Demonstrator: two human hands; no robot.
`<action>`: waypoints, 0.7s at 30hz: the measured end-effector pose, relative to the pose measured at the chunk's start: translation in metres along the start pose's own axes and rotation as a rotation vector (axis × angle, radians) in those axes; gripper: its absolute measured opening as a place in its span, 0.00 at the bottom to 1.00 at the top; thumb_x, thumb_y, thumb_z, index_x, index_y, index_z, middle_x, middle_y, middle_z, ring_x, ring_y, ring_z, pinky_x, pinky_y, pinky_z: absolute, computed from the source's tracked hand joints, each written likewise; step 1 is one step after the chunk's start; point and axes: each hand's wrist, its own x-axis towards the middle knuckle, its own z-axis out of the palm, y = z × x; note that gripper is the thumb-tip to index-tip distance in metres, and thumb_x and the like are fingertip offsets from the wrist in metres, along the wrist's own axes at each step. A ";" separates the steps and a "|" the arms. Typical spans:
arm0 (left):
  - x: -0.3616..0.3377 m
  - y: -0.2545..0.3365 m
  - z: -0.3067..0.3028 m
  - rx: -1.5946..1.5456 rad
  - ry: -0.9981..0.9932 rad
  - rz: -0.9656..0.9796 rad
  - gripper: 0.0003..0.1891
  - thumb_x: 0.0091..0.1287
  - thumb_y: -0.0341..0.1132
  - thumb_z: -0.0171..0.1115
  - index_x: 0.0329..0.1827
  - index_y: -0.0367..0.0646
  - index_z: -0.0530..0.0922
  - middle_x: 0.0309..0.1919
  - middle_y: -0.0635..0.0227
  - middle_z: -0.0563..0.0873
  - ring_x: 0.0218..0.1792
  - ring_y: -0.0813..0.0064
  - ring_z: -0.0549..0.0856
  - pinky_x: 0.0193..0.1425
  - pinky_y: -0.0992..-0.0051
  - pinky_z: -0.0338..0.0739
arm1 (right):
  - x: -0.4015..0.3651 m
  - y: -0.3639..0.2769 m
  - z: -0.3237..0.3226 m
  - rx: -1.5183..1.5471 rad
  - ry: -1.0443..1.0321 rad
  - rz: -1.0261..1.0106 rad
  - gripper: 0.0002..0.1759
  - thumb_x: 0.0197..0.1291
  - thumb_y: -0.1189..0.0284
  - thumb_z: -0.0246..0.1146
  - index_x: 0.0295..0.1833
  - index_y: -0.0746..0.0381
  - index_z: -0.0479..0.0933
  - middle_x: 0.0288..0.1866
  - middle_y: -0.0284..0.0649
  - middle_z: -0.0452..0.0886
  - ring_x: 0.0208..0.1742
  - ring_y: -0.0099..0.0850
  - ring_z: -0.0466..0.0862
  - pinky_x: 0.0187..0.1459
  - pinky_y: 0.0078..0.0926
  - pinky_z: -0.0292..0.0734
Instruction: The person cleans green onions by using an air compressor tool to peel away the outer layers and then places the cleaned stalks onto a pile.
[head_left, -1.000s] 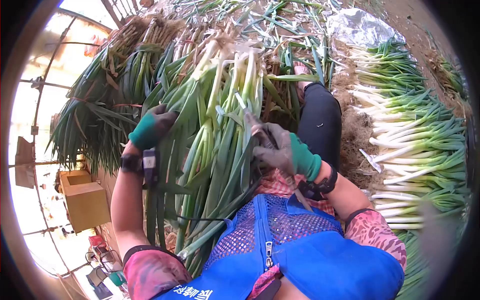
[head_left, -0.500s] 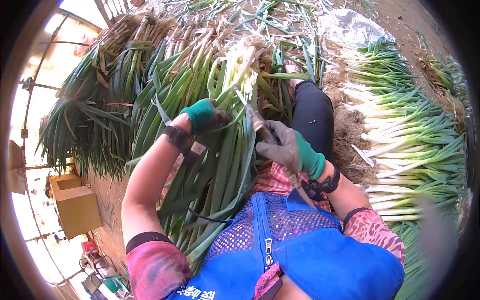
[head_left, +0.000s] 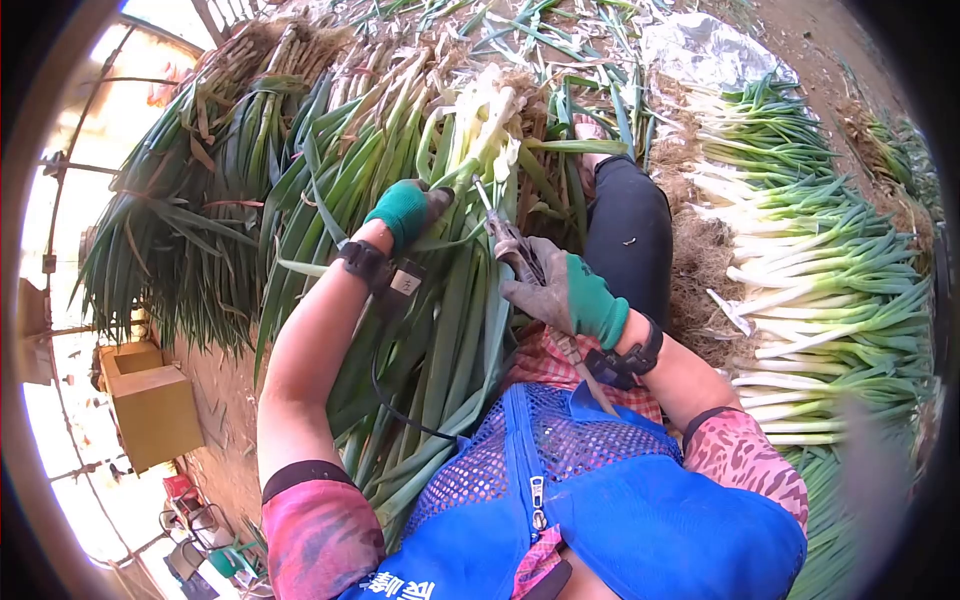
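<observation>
My left hand (head_left: 415, 212), in a green and dark glove, is closed on the leaves of a green onion (head_left: 466, 172), just below its pale stalk. My right hand (head_left: 562, 290), gloved alike, grips an air blow gun (head_left: 512, 245). The gun's thin metal nozzle points up and left at the onion stalks, close to my left fingers. From the gun's lower end a hose (head_left: 588, 380) runs down toward my blue vest. A thick bundle of untrimmed green onions (head_left: 440, 340) lies across my lap, roots away from me.
More untrimmed green onions (head_left: 180, 220) are piled on the left. Cleaned green onions (head_left: 800, 290) with white stalks lie in a long row on the right. Beyond are silvery sheeting (head_left: 710, 50) and leaf scraps. A yellow box (head_left: 155, 415) stands at lower left.
My left hand has moved slightly up and right, nearer the pale stalks. My right hand and the blow gun have shifted a little left.
</observation>
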 end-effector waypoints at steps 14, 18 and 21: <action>0.037 -0.059 0.003 0.823 0.133 0.629 0.09 0.71 0.38 0.56 0.39 0.42 0.80 0.28 0.55 0.86 0.34 0.50 0.86 0.41 0.58 0.81 | 0.107 0.007 -0.025 0.139 0.099 0.135 0.36 0.54 0.49 0.68 0.54 0.71 0.75 0.30 0.45 0.82 0.30 0.31 0.83 0.33 0.30 0.78; 0.037 -0.054 0.009 0.582 0.164 0.360 0.12 0.64 0.39 0.62 0.43 0.41 0.82 0.35 0.50 0.87 0.39 0.50 0.87 0.47 0.57 0.81 | 0.095 0.011 -0.024 0.054 0.117 -0.154 0.37 0.54 0.51 0.68 0.59 0.71 0.75 0.38 0.47 0.83 0.40 0.34 0.83 0.45 0.32 0.78; 0.004 -0.012 0.014 0.164 0.450 0.064 0.17 0.59 0.43 0.66 0.47 0.43 0.83 0.43 0.47 0.86 0.46 0.49 0.86 0.53 0.56 0.80 | 0.122 0.022 -0.026 0.006 0.104 -0.068 0.33 0.54 0.51 0.67 0.54 0.69 0.78 0.37 0.48 0.83 0.39 0.34 0.82 0.45 0.33 0.77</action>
